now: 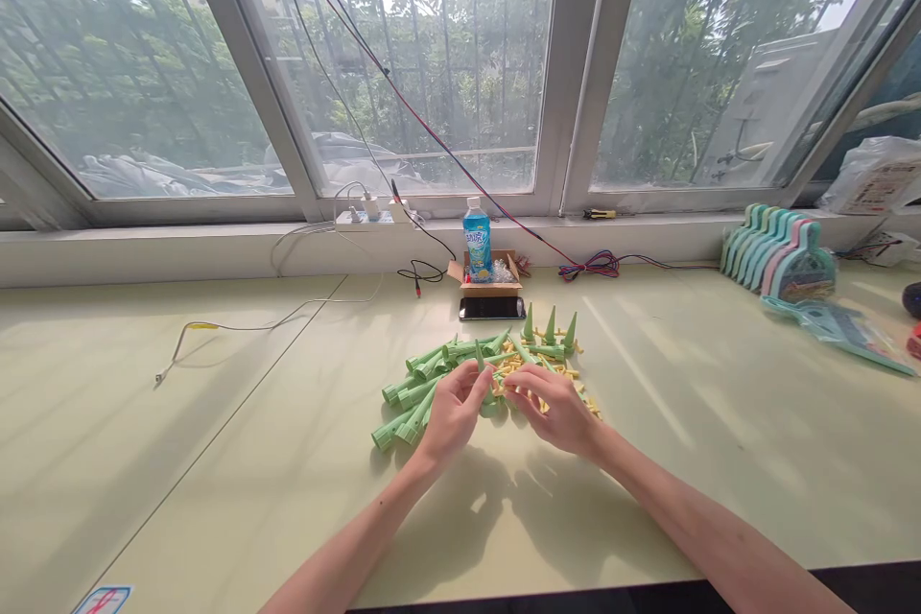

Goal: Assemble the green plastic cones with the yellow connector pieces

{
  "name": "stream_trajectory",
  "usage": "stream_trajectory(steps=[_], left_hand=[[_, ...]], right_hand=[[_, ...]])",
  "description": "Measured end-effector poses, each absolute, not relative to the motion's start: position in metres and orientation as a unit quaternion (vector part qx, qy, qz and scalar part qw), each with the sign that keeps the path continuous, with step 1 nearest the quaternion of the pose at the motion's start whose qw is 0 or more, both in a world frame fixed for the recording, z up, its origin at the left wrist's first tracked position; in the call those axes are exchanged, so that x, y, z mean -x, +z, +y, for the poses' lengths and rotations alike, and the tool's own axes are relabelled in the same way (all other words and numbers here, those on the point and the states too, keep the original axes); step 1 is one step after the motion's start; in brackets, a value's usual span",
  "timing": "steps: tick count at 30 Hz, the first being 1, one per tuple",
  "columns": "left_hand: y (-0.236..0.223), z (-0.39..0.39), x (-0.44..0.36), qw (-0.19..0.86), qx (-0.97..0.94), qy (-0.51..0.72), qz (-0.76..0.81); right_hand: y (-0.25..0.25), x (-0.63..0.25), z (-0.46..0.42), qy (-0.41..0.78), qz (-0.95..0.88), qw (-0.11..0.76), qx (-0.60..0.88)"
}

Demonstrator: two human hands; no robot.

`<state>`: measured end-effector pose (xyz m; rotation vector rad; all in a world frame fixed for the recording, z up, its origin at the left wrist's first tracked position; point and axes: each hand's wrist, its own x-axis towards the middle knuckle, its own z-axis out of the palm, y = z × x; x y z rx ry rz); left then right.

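My left hand (pixel 455 411) is closed around a green plastic cone (pixel 481 357), its pointed tip up. Close beside it, my right hand (pixel 555 409) pinches a small yellow plastic piece (pixel 499 389) against the cone's side; whether the two are joined I cannot tell. Left of and behind my hands lies a pile of green cones (pixel 410 395), most on their sides with ribbed wide ends toward me. Small yellow pieces (pixel 512 365) are heaped behind my fingers, partly hidden. At the back right, three cones (pixel 551 328) stand upright with yellow pieces sticking out near their bases.
Behind the pile lie a phone (pixel 492 308) and an open cardboard box (pixel 490 290) with a blue-liquid bottle (pixel 478 242). Cables (pixel 591 264) run along the sill; a thin cord (pixel 245 329) crosses the left side. Several pastel handled items (pixel 781 254) stand far right.
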<state>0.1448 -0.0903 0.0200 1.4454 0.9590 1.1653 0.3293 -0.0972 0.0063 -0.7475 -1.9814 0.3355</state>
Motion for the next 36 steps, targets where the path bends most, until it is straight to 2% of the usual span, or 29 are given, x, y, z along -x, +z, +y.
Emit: stream_trajectory(steps=[7,36], left_hand=[[0.0221,-0.0914,-0.1455,0.487,-0.607,0.487,0.397],[0.0213,-0.0964,-0.1446,0.421,-0.679,0.46,0.388]], right_hand=[[0.0062,-0.3294,-0.0966,0.166,-0.809,0.468,0.315],[-0.0011,-0.3305,-0.0919,0.12,-0.822,0.407,0.38]])
